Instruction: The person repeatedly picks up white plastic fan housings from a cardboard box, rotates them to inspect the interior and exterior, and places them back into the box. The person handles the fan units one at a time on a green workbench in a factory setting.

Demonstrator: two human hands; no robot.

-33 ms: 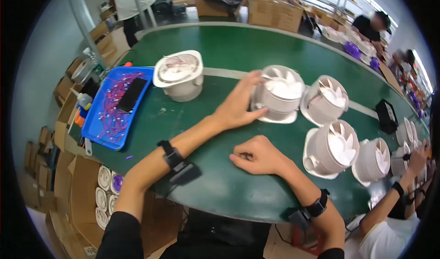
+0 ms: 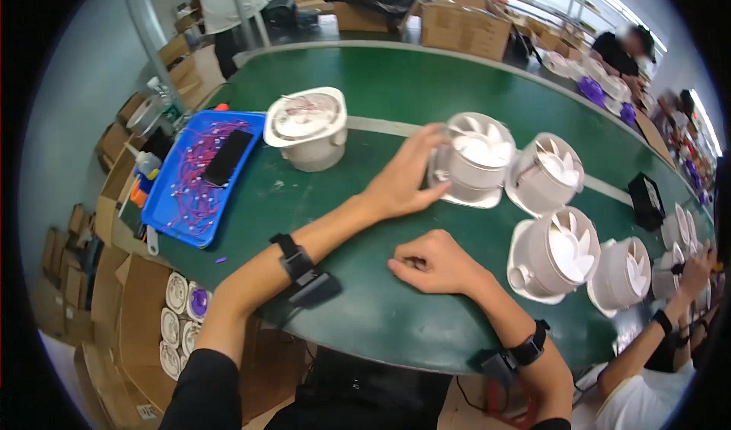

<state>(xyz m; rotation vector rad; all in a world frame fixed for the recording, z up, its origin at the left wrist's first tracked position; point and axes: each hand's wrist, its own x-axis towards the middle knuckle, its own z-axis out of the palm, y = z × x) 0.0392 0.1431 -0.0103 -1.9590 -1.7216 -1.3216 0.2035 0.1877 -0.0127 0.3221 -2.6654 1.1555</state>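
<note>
One white fan housing (image 2: 476, 159), round, on a flat base plate, stands on the green table (image 2: 396, 87) just right of centre. Its axis runs upright, tilted a little toward the right; open mouth and curved blades face up.

Left hand (image 2: 403, 179): fingers spread, palm and fingertips laid against the housing's left wall, thumb near the base plate. Grips nothing closed.

Right hand (image 2: 434, 262): loosely curled, knuckles up, resting on the table nearer the person, well apart from the housing. Whether it pinches something small cannot be told.

Both forearms carry black wrist straps.

Three further fan housings, same kind, mouths up and tilted: one (image 2: 548, 172) just beside the first on its right, one (image 2: 560, 253) nearer the table edge, one (image 2: 623, 274) farther right.

One white capped housing (image 2: 308, 125), to the left, with thin wires on top.

One blue tray (image 2: 171, 209), far left, holding purple-and-red wire pieces and a black phone (image 2: 227, 157).

One co-worker's hand (image 2: 697, 270) at the right edge.
</note>
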